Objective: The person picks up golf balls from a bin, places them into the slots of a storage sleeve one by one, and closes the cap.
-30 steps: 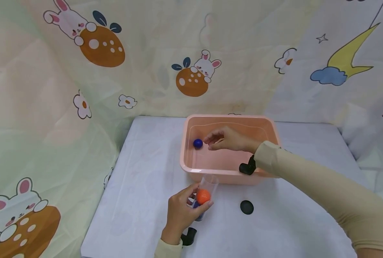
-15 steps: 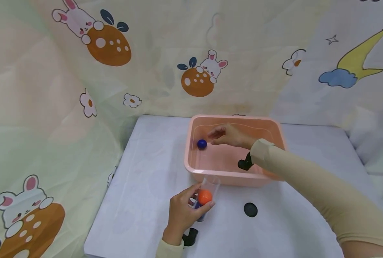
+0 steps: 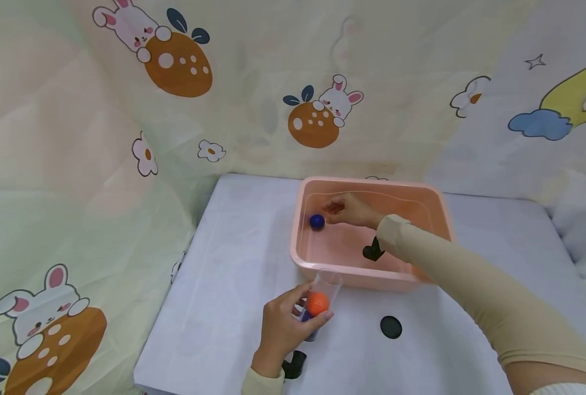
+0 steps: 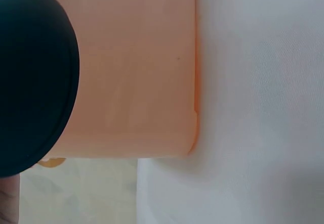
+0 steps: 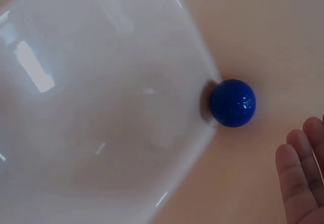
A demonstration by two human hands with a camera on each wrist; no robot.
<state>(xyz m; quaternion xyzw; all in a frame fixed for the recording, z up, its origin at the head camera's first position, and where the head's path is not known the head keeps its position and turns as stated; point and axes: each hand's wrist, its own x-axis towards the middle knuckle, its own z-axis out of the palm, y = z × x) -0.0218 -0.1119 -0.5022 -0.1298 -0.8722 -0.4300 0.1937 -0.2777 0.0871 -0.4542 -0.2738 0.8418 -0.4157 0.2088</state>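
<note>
I'm watching the clear tube (image 3: 328, 283) slanting lengthwise, its open mouth pointing up toward the basin (image 3: 371, 280), on the basin's near side. The left fingers (image 3: 297, 291) are pinching it beside the orange ball (image 3: 318, 303) inside; within the basin, extended right fingers (image 5: 293, 176) are hovering near a glossy blue ball (image 5: 233, 103).

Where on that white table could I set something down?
Bare white cloth lies left of the pink basin and left hand, and right of the black disc. Crowded: by the clear tube at the basin's front, and where the right hand is beside the blue ball.
</note>
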